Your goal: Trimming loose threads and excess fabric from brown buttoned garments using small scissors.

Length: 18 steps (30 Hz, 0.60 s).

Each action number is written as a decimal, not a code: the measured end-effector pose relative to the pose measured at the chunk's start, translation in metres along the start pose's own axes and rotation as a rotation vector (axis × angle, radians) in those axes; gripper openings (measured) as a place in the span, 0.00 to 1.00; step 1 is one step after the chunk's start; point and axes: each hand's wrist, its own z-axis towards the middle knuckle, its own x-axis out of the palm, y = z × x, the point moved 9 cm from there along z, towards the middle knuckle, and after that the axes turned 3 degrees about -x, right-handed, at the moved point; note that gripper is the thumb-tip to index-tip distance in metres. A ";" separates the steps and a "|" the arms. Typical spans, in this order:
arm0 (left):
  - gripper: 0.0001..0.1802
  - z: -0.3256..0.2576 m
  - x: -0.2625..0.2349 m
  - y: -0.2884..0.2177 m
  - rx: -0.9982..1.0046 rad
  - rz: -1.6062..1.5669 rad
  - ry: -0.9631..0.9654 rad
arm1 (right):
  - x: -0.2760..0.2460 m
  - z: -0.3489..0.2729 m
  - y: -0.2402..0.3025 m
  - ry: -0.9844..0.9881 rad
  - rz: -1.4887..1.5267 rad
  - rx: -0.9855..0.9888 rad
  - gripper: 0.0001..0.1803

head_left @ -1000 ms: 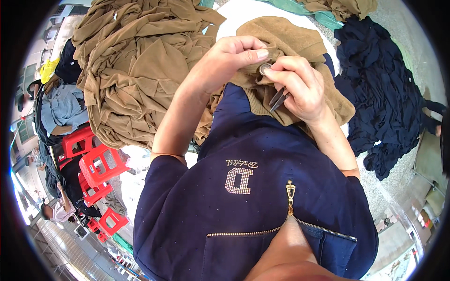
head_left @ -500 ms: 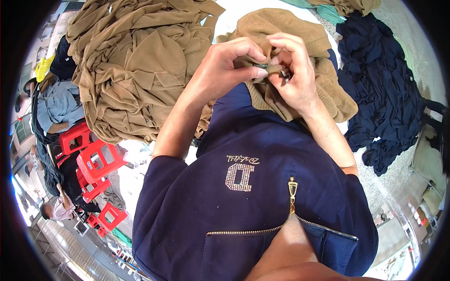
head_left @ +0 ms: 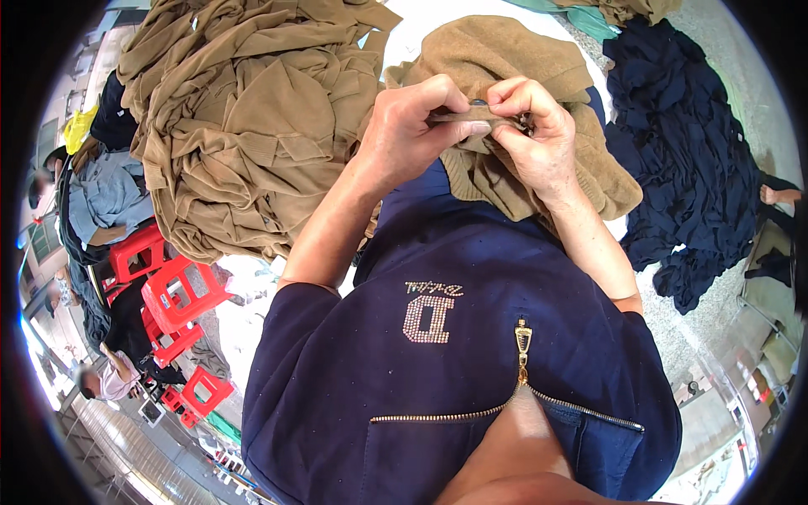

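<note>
Observed left grip [head_left: 404,135] closed to a thumb-and-finger pinch on a folded edge of a fuzzy light-brown knitted garment [head_left: 513,50], and right grip [head_left: 547,145] likewise pinched on the same edge just to the right, with a small dark object [head_left: 527,124], mostly hidden, among its curled fingers. Noted a small round dark button [head_left: 478,103] at that edge between both grips; located the garment ahead of the chest, draped over navy-clothed legs. Logged also a large heap of brown knitwear [head_left: 261,143] at left, a crumpled heap of navy cloth [head_left: 683,168] at right, and red plastic stools [head_left: 202,305] beyond the brown heap.
</note>
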 end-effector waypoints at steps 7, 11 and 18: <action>0.13 -0.004 0.004 -0.042 0.470 0.270 -0.189 | -0.005 -0.011 0.015 -0.176 -0.190 -0.072 0.15; 0.21 -0.031 0.031 -0.020 0.621 0.431 -0.346 | 0.005 -0.010 0.016 0.071 -0.542 -0.172 0.23; 0.18 -0.022 -0.012 0.001 0.299 0.223 -0.329 | -0.019 0.007 -0.043 0.492 -0.210 0.232 0.16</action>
